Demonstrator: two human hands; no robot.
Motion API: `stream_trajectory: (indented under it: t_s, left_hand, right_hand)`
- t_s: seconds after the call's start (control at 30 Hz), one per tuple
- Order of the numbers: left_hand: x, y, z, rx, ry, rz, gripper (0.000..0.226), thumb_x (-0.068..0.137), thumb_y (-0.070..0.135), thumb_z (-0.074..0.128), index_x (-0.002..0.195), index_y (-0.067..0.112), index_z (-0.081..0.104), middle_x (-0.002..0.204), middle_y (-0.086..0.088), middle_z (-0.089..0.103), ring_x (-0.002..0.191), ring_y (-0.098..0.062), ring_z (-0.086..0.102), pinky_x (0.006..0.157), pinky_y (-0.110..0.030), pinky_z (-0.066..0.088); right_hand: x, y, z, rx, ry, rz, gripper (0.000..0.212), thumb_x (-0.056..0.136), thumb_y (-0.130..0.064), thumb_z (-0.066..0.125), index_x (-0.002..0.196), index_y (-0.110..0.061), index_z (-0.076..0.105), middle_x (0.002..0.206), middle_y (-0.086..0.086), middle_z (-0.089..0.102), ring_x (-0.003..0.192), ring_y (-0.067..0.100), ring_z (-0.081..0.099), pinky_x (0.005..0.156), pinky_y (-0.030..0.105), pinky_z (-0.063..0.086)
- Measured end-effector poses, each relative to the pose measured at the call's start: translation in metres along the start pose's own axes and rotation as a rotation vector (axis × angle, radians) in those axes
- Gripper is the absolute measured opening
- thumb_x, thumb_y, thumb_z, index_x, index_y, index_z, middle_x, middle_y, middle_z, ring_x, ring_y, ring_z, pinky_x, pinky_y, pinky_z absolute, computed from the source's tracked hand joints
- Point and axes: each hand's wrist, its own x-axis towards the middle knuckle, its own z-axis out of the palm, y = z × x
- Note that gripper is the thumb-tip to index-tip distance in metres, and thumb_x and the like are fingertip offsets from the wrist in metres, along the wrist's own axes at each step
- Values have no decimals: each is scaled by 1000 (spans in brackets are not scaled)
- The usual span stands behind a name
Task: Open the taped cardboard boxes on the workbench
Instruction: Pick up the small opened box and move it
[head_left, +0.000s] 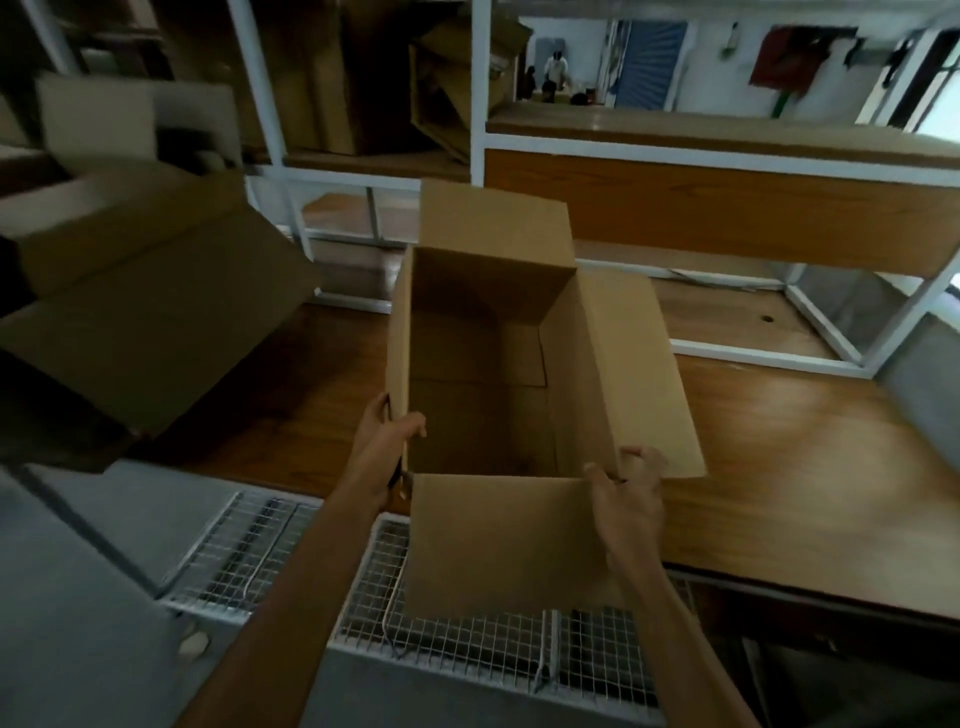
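Note:
An open brown cardboard box (498, 332) stands on the wooden workbench (779, 441), its four flaps spread and its inside empty. My left hand (387, 447) grips the box's left wall near the front corner, fingers curled over the edge. My right hand (626, 491) holds the front right corner, where the near flap (498, 540) meets the right flap (639, 364). The near flap hangs out over the bench edge toward me.
More cardboard boxes (145, 291) are stacked at the left on the bench. White metal shelving (478, 140) with flattened cardboard stands behind. A wire-mesh rack (467, 639) lies below the bench edge. A person is far off in the background.

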Motion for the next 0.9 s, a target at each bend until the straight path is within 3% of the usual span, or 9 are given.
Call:
stream_trajectory:
  t_s: [0.13, 0.2, 0.3, 0.47, 0.53, 0.63, 0.77, 0.83, 0.9]
  left_hand:
    - [-42, 23, -68, -41, 77, 57, 73, 82, 8, 61, 147, 27, 33, 127, -5, 47, 107, -24, 51, 89, -44, 48]
    - [-61, 34, -101, -72, 120, 73, 73, 81, 9, 60, 146, 28, 34, 123, -5, 48, 105, -26, 51, 94, -51, 48]
    - [-88, 50, -147, -117, 185, 141, 68, 81, 5, 57, 143, 27, 39, 109, 0, 49, 98, -24, 51, 98, -55, 46]
    - [-123, 78, -220, -138, 326, 262, 78, 70, 13, 63, 143, 28, 41, 126, -9, 52, 106, -30, 56, 93, -54, 50]
    - [-131, 91, -249, -181, 340, 290, 81, 62, 18, 62, 141, 25, 45, 125, -14, 56, 107, -35, 59, 80, -50, 55]
    - [-134, 115, -288, -221, 354, 362, 70, 69, 16, 60, 138, 21, 46, 122, -16, 58, 105, -36, 61, 61, -38, 54]
    - [-118, 150, -328, -276, 499, 444, 90, 53, 27, 65, 141, 23, 44, 122, -14, 61, 105, -35, 63, 79, -51, 58]
    - [-105, 169, -345, -277, 545, 479, 86, 59, 25, 64, 142, 25, 42, 121, -11, 60, 104, -33, 63, 83, -53, 57]
    - [-88, 187, -363, -292, 559, 489, 73, 73, 17, 60, 142, 24, 41, 120, -10, 59, 104, -32, 61, 78, -48, 58]
  right_hand:
    - [-45, -25, 12, 41, -53, -118, 49, 89, -28, 67, 127, -31, 37, 125, 1, 50, 115, 24, 53, 90, 43, 48]
    - [-68, -41, 23, 154, -84, -88, 70, 88, -27, 69, 144, -29, 26, 139, 5, 43, 124, 27, 48, 96, 45, 46]
    - [-102, -66, 45, 357, -157, -26, 90, 86, -18, 72, 153, -21, 13, 139, 7, 42, 122, 23, 44, 92, 39, 40]
    - [-141, -107, 90, 449, -362, 4, 80, 81, -18, 76, 145, -16, 28, 134, 8, 46, 116, 22, 44, 96, 45, 41]
    - [-154, -133, 109, 464, -406, -52, 78, 81, -20, 77, 143, -16, 30, 132, 7, 46, 117, 24, 46, 98, 48, 43]
    - [-168, -173, 141, 529, -442, -135, 96, 79, -22, 79, 152, -18, 17, 134, 3, 44, 120, 23, 45, 101, 46, 42]
    - [-178, -225, 189, 653, -469, -200, 114, 74, -24, 84, 155, -22, 3, 143, 4, 42, 126, 21, 44, 109, 44, 37]
    - [-177, -251, 214, 722, -496, -204, 111, 72, -20, 85, 154, -19, 10, 133, -2, 49, 116, 15, 49, 105, 40, 40]
    - [-173, -275, 237, 789, -540, -190, 99, 72, -18, 85, 150, -12, 25, 121, -5, 57, 106, 11, 55, 97, 36, 46]
